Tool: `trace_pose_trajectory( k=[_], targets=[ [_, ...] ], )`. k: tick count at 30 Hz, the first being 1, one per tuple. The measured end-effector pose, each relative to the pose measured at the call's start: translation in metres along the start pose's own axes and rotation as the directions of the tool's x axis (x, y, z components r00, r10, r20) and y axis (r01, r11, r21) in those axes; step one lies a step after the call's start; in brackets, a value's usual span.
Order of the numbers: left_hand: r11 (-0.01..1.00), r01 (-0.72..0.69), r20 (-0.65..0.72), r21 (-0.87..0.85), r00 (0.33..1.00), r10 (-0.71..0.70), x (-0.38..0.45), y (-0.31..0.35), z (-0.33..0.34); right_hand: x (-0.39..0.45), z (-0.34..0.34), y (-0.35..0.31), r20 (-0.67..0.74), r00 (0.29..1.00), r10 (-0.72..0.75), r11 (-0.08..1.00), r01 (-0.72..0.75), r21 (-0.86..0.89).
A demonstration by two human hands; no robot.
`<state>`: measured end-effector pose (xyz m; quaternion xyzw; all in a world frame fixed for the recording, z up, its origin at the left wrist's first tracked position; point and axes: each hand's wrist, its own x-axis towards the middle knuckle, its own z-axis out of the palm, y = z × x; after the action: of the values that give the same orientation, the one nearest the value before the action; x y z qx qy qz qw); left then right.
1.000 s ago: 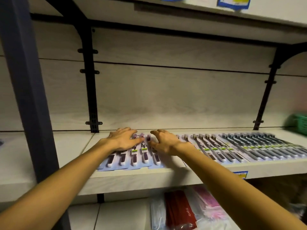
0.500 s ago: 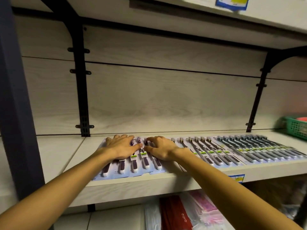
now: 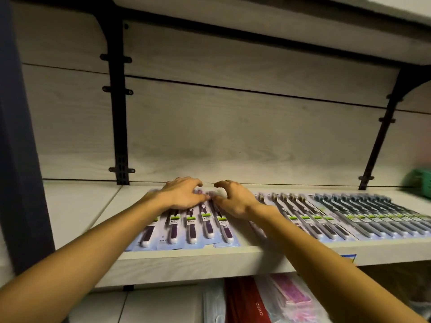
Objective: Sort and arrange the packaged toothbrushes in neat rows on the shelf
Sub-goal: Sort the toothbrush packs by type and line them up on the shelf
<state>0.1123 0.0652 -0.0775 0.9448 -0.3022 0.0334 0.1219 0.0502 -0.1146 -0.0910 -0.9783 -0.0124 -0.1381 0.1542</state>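
Several packaged toothbrushes lie side by side on the pale wooden shelf [image 3: 210, 259]. The left group has purple handles [image 3: 193, 227] on light blue cards. My left hand [image 3: 184, 194] rests flat on the far ends of these purple packs. My right hand [image 3: 233, 201] sits just right of it with arched fingers, its fingertips touching the same group, and hides the gap behind it. To the right lie a row of grey-handled packs [image 3: 303, 217] and a row of dark blue-grey packs [image 3: 373, 217]. The hands nearly meet over the brush heads.
Black shelf brackets stand at the back left [image 3: 119, 136] and back right [image 3: 382, 136]. A green basket [image 3: 419, 183] sits at the shelf's far right. Bare shelf lies left of the purple packs. Red [image 3: 242, 301] and pink packets lie below the shelf.
Both hands have slid a little farther back along the purple packs, toward the brush heads. My right hand's fingers are more arched than before.
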Motion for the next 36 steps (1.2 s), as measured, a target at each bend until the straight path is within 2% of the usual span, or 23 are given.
trace_pose_trajectory(
  k=[3, 6, 10, 21, 24, 27, 29, 36],
  targets=[
    [0.999, -0.010, 0.020, -0.045, 1.000, 0.011, 0.008, 0.002, 0.010, 0.006, 0.009, 0.004, 0.015, 1.000, 0.003, 0.999, -0.004, 0.049],
    [1.000, -0.013, -0.061, -0.028, 0.998, 0.011, 0.012, -0.001, 0.022, 0.009, 0.017, 0.009, -0.001, 1.000, -0.014, 0.997, 0.014, 0.075],
    [0.998, -0.058, -0.096, -0.036, 0.994, 0.055, 0.016, -0.005, 0.025, 0.016, 0.018, 0.013, -0.033, 0.999, -0.003, 1.000, 0.003, -0.002],
    [0.990, -0.116, -0.079, -0.077, 0.991, 0.110, 0.008, 0.000, 0.022, 0.007, 0.013, 0.006, -0.046, 0.998, 0.030, 0.993, -0.036, -0.117],
    [0.998, -0.066, -0.030, -0.021, 0.997, 0.065, 0.002, -0.003, 0.010, 0.003, 0.008, 0.001, -0.007, 0.998, 0.062, 0.985, -0.063, -0.163],
    [0.998, 0.015, 0.010, 0.057, 1.000, -0.016, -0.008, -0.014, -0.006, -0.004, 0.004, -0.002, 0.085, 0.991, 0.108, 0.991, -0.100, -0.092],
    [0.994, 0.055, 0.035, 0.093, 0.998, -0.058, -0.017, -0.023, -0.011, -0.013, 0.003, -0.004, 0.110, 0.990, 0.084, 0.996, -0.081, -0.031],
    [0.990, 0.136, 0.094, 0.026, 0.986, -0.138, -0.042, -0.038, 0.008, -0.044, 0.010, -0.027, 0.109, 0.994, 0.003, 0.994, -0.015, 0.106]
  ],
)
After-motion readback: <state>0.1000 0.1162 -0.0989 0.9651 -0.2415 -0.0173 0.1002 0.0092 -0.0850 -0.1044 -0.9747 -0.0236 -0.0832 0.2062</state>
